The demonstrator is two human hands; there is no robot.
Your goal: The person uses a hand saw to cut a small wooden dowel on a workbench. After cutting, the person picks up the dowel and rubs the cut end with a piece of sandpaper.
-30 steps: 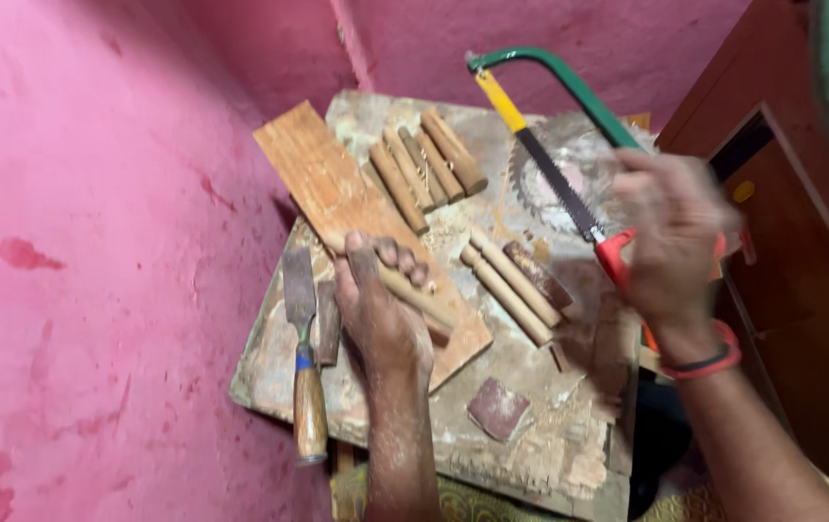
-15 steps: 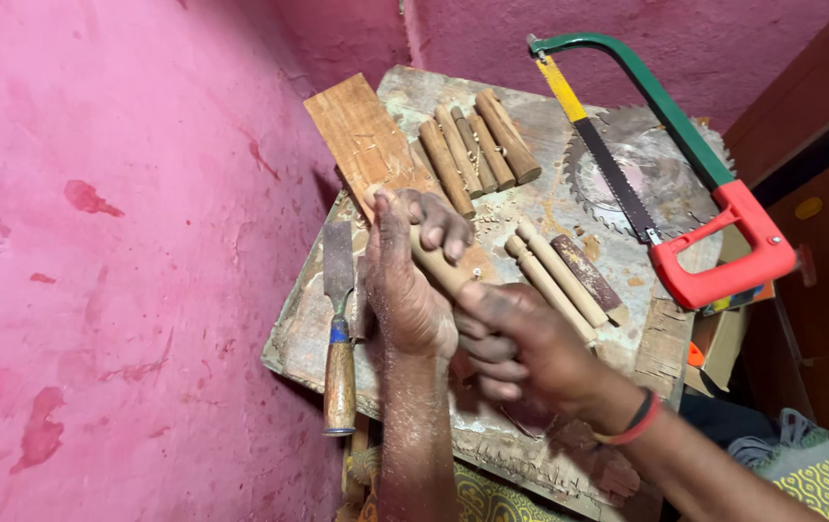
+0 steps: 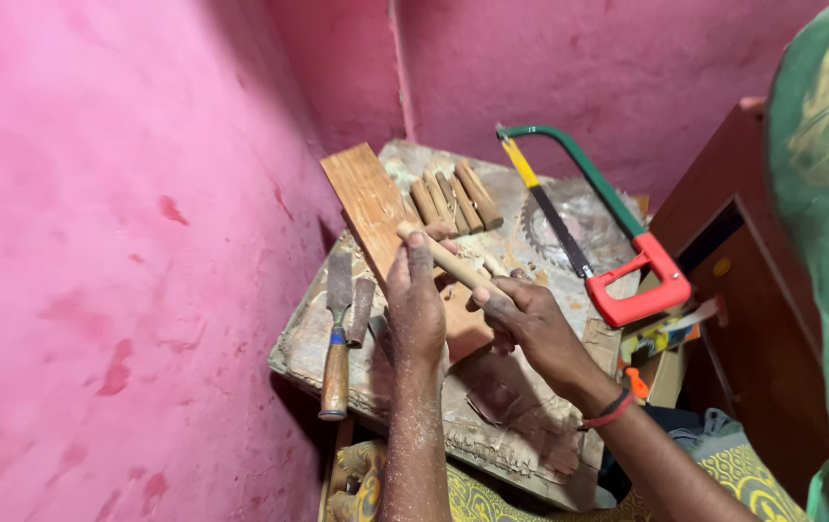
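- While you look down through the head camera, your left hand and right hand both close on one wooden dowel, held just above the worn bench.
- Your left fingers curl around the dowel's upper end, thumb pressed along it; your right hand wraps the lower end, so that end is hidden in your fist. Both grips are closed tight on the stick, not loose.
- That dowel looks light, stiff and dry, with a smooth rounded surface that could roll in dusty fingers. Judging by its slim shape, it is best held near both ends, as you have it, with the middle left bare.
- Under the dowel lies a flat wooden board, and beyond it a row of short cut pegs side by side.
- A chisel with a wooden handle rests at the bench's left edge, beside the pink wall.
- To your right, a hacksaw with a green frame and red handle lies partly across a round saw blade, well apart from both hands.
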